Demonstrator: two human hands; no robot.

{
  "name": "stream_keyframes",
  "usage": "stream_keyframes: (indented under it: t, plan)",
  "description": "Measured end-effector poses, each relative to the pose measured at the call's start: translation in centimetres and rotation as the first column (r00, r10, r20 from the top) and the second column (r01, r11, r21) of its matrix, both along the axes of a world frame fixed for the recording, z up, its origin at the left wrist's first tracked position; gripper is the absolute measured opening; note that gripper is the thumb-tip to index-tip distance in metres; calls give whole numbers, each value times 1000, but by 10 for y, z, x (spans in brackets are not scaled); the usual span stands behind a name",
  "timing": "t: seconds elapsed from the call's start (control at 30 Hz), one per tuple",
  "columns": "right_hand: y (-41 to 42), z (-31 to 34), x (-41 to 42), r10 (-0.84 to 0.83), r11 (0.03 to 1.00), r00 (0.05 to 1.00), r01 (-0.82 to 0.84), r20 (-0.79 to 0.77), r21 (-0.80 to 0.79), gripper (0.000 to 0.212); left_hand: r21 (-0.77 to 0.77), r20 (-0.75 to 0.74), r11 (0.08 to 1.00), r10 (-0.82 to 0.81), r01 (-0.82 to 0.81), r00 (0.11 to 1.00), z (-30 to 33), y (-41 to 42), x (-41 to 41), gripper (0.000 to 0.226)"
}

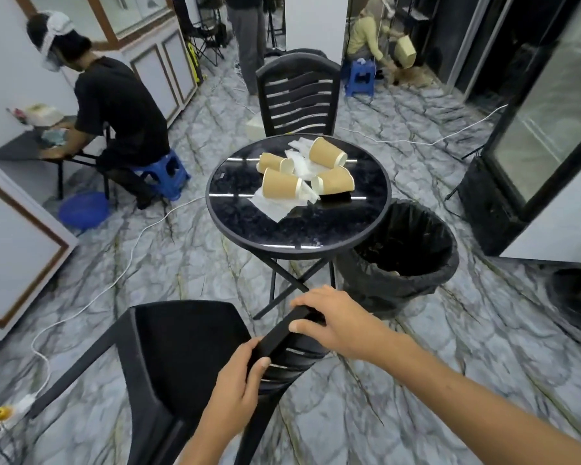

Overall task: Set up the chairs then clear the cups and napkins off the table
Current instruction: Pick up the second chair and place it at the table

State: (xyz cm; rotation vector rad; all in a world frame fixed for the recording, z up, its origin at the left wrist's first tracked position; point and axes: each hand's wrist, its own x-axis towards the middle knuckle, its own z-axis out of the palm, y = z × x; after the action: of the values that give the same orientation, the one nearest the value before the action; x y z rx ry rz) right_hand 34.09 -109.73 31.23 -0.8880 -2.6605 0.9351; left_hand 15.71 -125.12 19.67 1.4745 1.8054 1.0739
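- Near chair (pixel 182 350): black plastic, in the foreground left of centre, seat facing left, short of the round table.
- Left hand (pixel 239 394): grip clenched on the chair's top rail, thumb over the rail, fingers wrapped under.
- Right hand (pixel 332 320): grip closed on the same rail further along, thumb on the near side, fingers over the far edge.
- Far chair (pixel 297 95): black, slatted back, upright at the far side of the table, tucked close.
- Table (pixel 249 226): round, dark glossy top on crossed legs.
- Cups (pixel 280 184): four tan paper ones lying on their sides in a cluster mid-table.
- Napkins (pixel 275 204): white, crumpled under and between the cups; exact count unclear.
- Bin (pixel 406 250): black liner, just right of the table, touching or nearly so.
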Motion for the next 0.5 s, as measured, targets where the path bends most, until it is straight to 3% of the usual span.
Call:
stream_keyframes:
  t: [0.27,0.5]
  plan:
    - [-42,13,-13,84,996,990,-84,-115,4,43,-4,-2,995,96,-96,995,10,-68,-40,33]
    - [-92,17,-18,97,995,990,-97,-97,10,46,-29,-24,992,126,-127,992,35,-140,-80,29]
